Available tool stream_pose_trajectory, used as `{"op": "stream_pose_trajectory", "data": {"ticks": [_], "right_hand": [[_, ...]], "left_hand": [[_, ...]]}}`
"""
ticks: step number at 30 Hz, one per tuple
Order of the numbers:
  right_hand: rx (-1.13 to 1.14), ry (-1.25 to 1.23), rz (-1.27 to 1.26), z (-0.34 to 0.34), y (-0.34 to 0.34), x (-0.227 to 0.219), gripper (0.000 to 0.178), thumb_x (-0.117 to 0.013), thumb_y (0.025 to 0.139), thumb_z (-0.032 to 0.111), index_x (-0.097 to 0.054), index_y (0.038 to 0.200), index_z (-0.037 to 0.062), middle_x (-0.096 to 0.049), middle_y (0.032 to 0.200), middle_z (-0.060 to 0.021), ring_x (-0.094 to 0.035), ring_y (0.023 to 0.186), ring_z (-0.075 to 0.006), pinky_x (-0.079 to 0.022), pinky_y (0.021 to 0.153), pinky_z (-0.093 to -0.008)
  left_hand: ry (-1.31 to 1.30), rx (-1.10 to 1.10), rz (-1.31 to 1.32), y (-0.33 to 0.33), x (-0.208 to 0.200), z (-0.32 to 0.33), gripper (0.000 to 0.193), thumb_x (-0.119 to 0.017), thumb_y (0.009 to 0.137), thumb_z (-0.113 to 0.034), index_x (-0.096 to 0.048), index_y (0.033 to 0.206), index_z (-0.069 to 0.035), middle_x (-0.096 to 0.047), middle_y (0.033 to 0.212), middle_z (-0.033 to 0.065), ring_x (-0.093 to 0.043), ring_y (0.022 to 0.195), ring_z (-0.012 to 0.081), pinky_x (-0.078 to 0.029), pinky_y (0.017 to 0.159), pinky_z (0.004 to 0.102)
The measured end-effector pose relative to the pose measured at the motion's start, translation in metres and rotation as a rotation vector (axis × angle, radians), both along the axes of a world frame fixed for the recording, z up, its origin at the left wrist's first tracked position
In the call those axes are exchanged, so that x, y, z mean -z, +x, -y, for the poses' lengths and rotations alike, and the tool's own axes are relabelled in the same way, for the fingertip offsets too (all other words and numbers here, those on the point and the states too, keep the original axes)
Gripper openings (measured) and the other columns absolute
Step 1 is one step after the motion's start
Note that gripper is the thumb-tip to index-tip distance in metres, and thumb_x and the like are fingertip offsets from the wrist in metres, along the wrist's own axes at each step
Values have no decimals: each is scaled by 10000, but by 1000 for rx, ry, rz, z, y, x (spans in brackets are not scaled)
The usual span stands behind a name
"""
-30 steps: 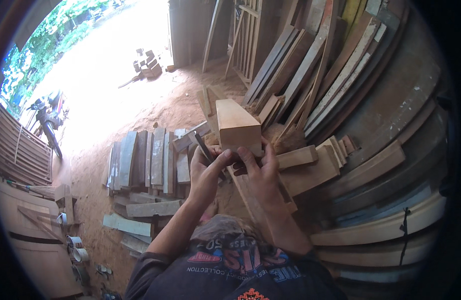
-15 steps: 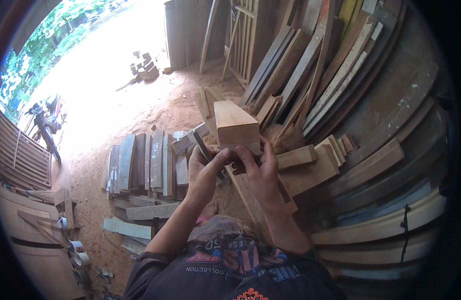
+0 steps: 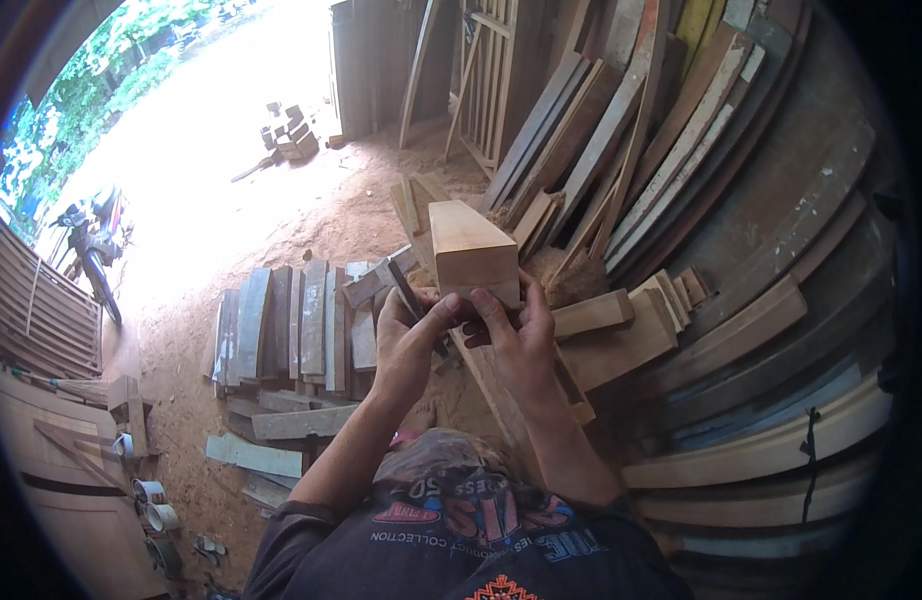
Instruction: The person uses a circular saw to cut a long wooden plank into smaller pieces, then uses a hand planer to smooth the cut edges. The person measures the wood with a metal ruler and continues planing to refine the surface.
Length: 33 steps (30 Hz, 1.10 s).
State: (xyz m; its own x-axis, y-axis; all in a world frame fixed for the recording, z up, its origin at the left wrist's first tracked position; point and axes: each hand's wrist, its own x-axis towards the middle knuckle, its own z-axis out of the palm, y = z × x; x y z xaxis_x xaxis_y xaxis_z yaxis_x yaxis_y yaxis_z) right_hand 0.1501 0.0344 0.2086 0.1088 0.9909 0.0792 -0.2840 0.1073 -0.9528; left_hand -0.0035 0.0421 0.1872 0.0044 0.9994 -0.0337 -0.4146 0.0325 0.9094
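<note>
A pale wooden block, wide at its near end and tapering away from me, is held up in front of my chest. My right hand grips its near end, the thumb pressed on the end face and fingers beneath. Close by on the left, my left hand is closed around a dark narrow bar, which sticks out above and below the fist; its exact kind is not clear. The left thumb reaches to the block's lower left corner. Some fingers of both hands are hidden.
Short boards are stacked on the dirt floor at left. Long planks lean at the back right, and more curved timbers lie near right. Beneath my hands is a long wooden piece. A motorbike stands far left.
The block has tilted very slightly in my right hand. Otherwise both hands keep almost the same place and grip.
</note>
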Motion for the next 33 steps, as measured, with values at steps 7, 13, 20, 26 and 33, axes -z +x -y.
{"op": "stream_pose_trajectory", "data": {"ticks": [7, 13, 20, 26, 33], "right_hand": [[6, -21, 4, 0, 1, 0, 571, -745, 1061, 212, -453, 1472, -57, -722, 1201, -178, -777, 962, -181, -666, 653, -274], [13, -31, 281, 11, 23, 12, 548, -769, 1041, 205, -537, 1474, -37, -747, 1232, -187, -776, 1027, -213, -654, 745, -350], [10, 258, 931, 22, 51, -8, 786, -898, 899, 391, -583, 1469, -48, -783, 1081, -277, -792, 979, -427, -635, 843, -471], [81, 460, 1155, 31, 39, -39, 978, -973, 775, 481, -559, 1502, -25, -737, 1208, -304, -756, 1102, -450, -615, 921, -500], [353, 458, 1008, 9, 18, -32, 1056, -987, 769, 446, -458, 1521, -73, -678, 1316, -328, -725, 1152, -477, -597, 972, -532]], "left_hand": [[-19, -10, -37, 0, -1, -1, 321, -816, 1012, -226, -563, 1095, -46, -709, 1034, 100, -717, 970, 176, -593, 889, 354], [-197, 189, 160, -19, 5, -5, 451, -645, 1113, -432, -592, 1234, -1, -704, 1023, 80, -726, 949, 208, -595, 858, 345], [-392, 425, 250, -4, 39, 12, 560, -617, 1111, -490, -620, 1397, -9, -724, 1224, 99, -718, 1058, 179, -598, 883, 345], [-372, 507, 702, 10, 41, 50, 548, -564, 1135, -482, -511, 1536, -113, -628, 1474, 69, -632, 1335, 231, -492, 1156, 471], [-225, 427, 692, 35, 30, 31, 516, -548, 1145, -465, -519, 1526, -117, -627, 1474, 62, -603, 1368, 228, -473, 1161, 473]]}}
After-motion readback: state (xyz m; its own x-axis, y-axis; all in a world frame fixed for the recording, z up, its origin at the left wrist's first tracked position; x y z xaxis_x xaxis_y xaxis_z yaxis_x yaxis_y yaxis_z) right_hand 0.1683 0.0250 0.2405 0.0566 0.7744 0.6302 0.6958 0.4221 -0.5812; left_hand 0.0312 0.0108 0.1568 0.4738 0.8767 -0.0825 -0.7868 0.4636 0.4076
